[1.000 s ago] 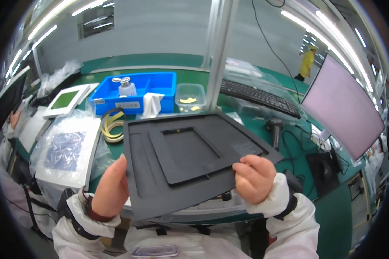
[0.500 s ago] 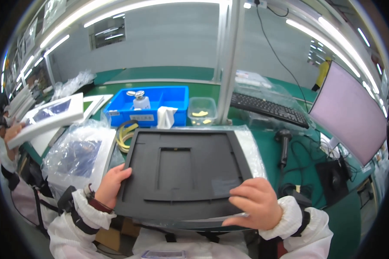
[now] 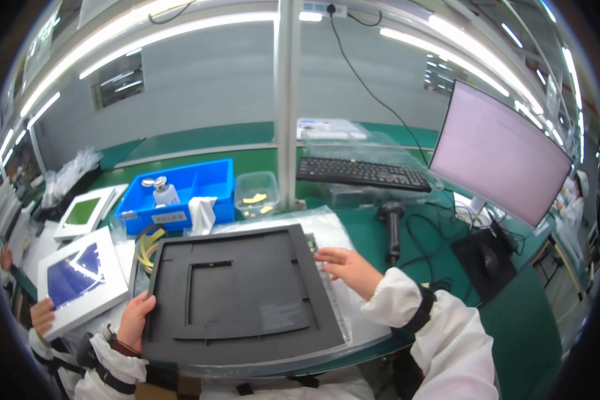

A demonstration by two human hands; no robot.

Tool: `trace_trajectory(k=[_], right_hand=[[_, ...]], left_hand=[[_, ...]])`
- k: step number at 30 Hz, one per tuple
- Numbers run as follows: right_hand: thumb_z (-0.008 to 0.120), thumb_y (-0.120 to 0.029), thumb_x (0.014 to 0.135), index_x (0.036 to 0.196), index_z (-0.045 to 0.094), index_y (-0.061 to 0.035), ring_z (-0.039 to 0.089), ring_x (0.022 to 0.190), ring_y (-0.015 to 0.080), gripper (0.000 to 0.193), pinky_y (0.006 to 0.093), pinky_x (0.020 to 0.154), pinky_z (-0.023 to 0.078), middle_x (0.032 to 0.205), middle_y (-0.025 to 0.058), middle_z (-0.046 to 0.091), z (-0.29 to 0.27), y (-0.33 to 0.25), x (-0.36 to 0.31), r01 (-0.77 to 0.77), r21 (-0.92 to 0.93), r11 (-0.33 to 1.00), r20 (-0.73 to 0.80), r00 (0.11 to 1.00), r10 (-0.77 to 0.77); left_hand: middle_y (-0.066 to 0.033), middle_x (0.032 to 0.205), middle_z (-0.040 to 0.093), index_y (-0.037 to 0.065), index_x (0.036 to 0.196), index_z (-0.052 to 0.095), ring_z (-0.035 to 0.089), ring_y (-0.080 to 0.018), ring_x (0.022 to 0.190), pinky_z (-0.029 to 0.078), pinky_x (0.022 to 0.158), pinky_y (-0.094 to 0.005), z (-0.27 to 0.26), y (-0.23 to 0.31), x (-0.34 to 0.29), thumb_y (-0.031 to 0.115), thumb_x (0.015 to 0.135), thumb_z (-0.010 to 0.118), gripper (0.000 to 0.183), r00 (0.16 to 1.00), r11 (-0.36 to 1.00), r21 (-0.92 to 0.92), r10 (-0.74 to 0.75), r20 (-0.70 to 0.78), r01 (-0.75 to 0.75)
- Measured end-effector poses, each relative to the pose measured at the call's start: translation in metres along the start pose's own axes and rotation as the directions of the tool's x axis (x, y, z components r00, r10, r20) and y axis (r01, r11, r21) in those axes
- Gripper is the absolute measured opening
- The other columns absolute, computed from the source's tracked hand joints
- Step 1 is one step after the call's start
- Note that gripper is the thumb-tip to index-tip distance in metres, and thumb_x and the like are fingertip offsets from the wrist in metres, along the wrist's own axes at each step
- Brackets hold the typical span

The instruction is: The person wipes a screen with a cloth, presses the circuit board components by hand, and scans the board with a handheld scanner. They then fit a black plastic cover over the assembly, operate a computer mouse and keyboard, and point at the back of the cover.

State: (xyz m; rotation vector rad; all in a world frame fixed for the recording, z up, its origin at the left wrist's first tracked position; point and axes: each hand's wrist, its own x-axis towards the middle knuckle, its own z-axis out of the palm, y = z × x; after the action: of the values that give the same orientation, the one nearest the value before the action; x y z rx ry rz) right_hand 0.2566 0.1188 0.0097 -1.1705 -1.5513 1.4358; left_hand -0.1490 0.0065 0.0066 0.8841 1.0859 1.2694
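Reading the clock with the panel as hub. Already laid over the white part on the bench; not yet squared to it, judging by the pale strip peeking out at 3 o'clock. Probably short of a settled fit, then. Cannot tell of any fastening underneath.

Clasping the panel's edge with the left grip between 8 and 9 o'clock, thumb uppermost, fingers mostly hidden. Reaching in at 3 o'clock with the right grip, fingers loosely extended, holding nothing visible; cannot tell contact from a near miss.

Matte black and broad in the panel, probably moulded plastic, with a raised border, thin ribs, a rectangular outline left of the middle and a greyish patch toward 4 o'clock. Wrinkled and translucent in the film, spread out at 4 o'clock.

Farther out: smooth, boxy blue bin at 11 o'clock, with soft white cloth over its rim; clear tub at 12; yellowish ring of tape at 10; glossy blue, white-framed screen at 9, touched by a co-worker's hand.
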Motion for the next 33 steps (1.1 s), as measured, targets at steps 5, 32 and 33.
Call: trace_trajectory(k=[5, 32, 33], right_hand=[[0.049, 0.0, 0.084, 0.128, 0.044, 0.0011, 0.054, 0.089, 0.0113, 0.045, 0.0242, 0.077, 0.043, 0.123, 0.0077, 0.056, 0.005, 0.002, -0.001, -0.004, -0.032, 0.999, -0.04, 0.999, 0.003], [0.058, -0.017, 0.084, 0.113, 0.054, 0.0041, 0.055, 0.104, 0.0354, 0.036, 0.035, 0.091, 0.042, 0.113, 0.0214, 0.057, -0.001, 0.013, -0.015, 0.187, -0.451, 0.873, 0.038, 0.981, -0.19], [0.06, -0.016, 0.082, 0.11, 0.055, 0.0047, 0.054, 0.104, 0.0354, 0.035, 0.0352, 0.09, 0.043, 0.112, 0.0214, 0.056, 0.0, 0.014, -0.017, 0.202, -0.471, 0.859, 0.016, 0.975, -0.22]], left_hand=[[-0.0108, 0.107, 0.061, -0.004, 0.123, 0.047, 0.062, -0.0182, 0.091, 0.051, 0.081, -0.0297, -0.001, 0.0, 0.001, 0.011, 0.091, 0.048, 0.035, 1.0, 1.0, 0.014, -0.002, 0.01, 0.002], [-0.0099, 0.128, 0.05, 0.003, 0.139, 0.031, 0.054, -0.0193, 0.11, 0.043, 0.094, -0.0312, 0.01, -0.018, 0.026, 0.001, 0.089, 0.041, 0.051, 1.0, 0.999, 0.046, 0.007, 0.016, -0.008], [-0.0095, 0.128, 0.05, 0.002, 0.139, 0.031, 0.054, -0.0179, 0.109, 0.042, 0.093, -0.0289, 0.014, -0.017, 0.026, 0.0, 0.089, 0.042, 0.051, 1.0, 1.0, 0.022, 0.005, 0.02, -0.006]])
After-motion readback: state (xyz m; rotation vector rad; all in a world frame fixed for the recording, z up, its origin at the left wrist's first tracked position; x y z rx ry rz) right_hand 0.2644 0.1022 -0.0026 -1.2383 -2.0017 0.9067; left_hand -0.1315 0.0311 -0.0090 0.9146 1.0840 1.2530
